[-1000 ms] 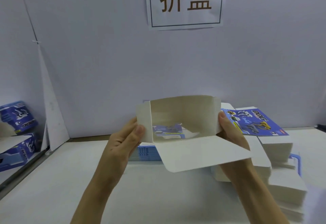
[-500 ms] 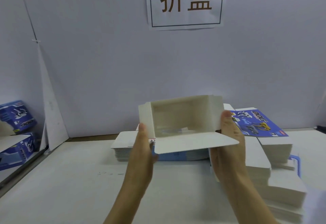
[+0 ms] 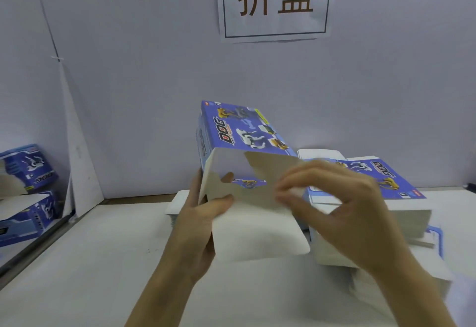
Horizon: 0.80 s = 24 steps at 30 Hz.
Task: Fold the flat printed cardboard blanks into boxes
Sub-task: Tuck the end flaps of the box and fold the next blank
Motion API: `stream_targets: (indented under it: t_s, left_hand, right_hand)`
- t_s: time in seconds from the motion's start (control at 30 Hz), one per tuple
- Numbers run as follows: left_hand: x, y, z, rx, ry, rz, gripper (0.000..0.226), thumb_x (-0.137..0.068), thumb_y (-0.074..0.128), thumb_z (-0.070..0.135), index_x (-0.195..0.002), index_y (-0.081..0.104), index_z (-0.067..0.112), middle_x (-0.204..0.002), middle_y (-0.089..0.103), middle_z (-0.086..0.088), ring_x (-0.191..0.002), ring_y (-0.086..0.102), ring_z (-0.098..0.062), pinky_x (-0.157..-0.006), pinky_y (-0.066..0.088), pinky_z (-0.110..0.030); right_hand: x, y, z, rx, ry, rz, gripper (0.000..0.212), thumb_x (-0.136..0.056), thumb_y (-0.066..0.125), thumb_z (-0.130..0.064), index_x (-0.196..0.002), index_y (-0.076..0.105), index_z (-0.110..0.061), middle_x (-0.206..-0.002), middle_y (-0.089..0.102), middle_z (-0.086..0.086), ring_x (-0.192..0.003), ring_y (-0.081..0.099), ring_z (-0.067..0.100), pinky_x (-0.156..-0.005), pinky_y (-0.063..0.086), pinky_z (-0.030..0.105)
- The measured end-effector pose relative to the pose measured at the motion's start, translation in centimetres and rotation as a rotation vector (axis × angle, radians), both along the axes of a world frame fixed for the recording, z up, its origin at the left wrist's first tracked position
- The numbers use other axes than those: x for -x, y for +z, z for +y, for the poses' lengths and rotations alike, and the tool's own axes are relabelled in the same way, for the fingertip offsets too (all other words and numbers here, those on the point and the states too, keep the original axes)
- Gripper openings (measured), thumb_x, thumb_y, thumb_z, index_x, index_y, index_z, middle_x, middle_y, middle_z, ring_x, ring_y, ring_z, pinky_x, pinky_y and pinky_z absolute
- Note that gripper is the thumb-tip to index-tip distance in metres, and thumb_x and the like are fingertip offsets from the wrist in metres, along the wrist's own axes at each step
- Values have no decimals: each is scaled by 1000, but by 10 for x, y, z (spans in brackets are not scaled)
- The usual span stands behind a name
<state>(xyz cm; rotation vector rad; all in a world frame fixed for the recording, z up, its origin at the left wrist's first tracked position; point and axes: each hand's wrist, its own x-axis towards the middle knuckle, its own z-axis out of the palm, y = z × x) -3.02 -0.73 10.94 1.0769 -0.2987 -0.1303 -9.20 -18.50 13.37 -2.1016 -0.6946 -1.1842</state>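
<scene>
A half-folded blue printed cardboard box [image 3: 239, 156] is held at the centre of the frame above the white table [image 3: 103, 262]. It is clamped at its left edge by the left hand [image 3: 203, 223]; its white end flap is pinched by the curled fingers of the blurred right hand [image 3: 342, 210]. A stack of flat blanks [image 3: 386, 198] lies at right.
</scene>
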Motion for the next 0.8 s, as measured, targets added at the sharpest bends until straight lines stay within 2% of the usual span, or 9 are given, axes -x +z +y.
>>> stream_targets:
  t_s: [0.1,0.17,0.3,0.43,0.5,0.53,0.6,0.7,0.8]
  left_hand:
    - [2,0,1,32,-35,-5,40,-89,51,-1,-123,64,17,-105,73,-12,-82,73,-24,-55,55,-27]
    - [2,1,2,30,-37,0,39,-90,50,0,-122,65,17,-107,72,-15,-83,72,-25,-55,55,-28]
    - [2,2,2,16,-35,4,38,-91,47,-3,-121,64,13,-101,73,-14,-78,72,-24,-53,54,-27]
    - [0,1,2,24,-29,9,40,-91,45,-5,-124,61,10,-106,70,-14,-83,69,-26,-55,54,-27]
    - [-1,1,3,41,-18,18,41,-91,45,-6,-126,59,9,-111,68,-16,-86,68,-26,-57,54,-27]
    - [-1,1,3,44,-14,16,42,-91,45,-7,-127,59,9,-115,67,-17,-89,68,-26,-58,55,-26]
    - [0,2,2,31,-13,2,45,-90,47,-8,-128,58,12,-120,67,-14,-88,70,-24,-57,55,-24]
    - [3,2,1,-1,-25,-8,48,-89,49,-8,-129,58,19,-118,69,-7,-84,72,-22,-54,55,-25]
    - [2,3,1,14,-27,30,40,-90,50,-3,-123,63,16,-110,71,-11,-78,72,-21,-52,55,-27]
  right_hand:
    - [3,-1,8,208,64,395,28,-66,82,-49,-87,75,-31,-104,65,-22,-100,59,-4,-85,42,10]
    - [-1,-5,12,265,39,485,35,-62,85,-50,-90,74,-33,-110,60,-26,-107,53,-6,-88,39,9]
    - [-4,-6,11,218,70,469,40,-65,75,-60,-94,72,-33,-102,67,-18,-100,62,2,-86,47,24]
    - [-6,-9,10,149,124,479,41,-71,64,-68,-105,64,-45,-104,66,-24,-99,62,0,-83,46,22]
    - [-8,-10,11,161,133,445,34,-79,58,-66,-109,60,-49,-104,67,-18,-96,64,8,-80,47,25]
    - [-9,-11,12,160,125,440,31,-82,55,-64,-108,60,-48,-101,69,-12,-93,65,12,-78,47,27]
    - [-12,-12,13,133,89,416,34,-84,51,-61,-100,69,-37,-89,72,-4,-79,64,13,-71,47,26]
    - [-14,-12,11,91,64,398,35,-82,59,-58,-86,77,-28,-77,72,-7,-65,59,11,-63,46,24]
    - [-11,-12,12,29,100,388,22,-74,71,-47,-80,74,-26,-85,73,-13,-77,67,5,-71,50,24]
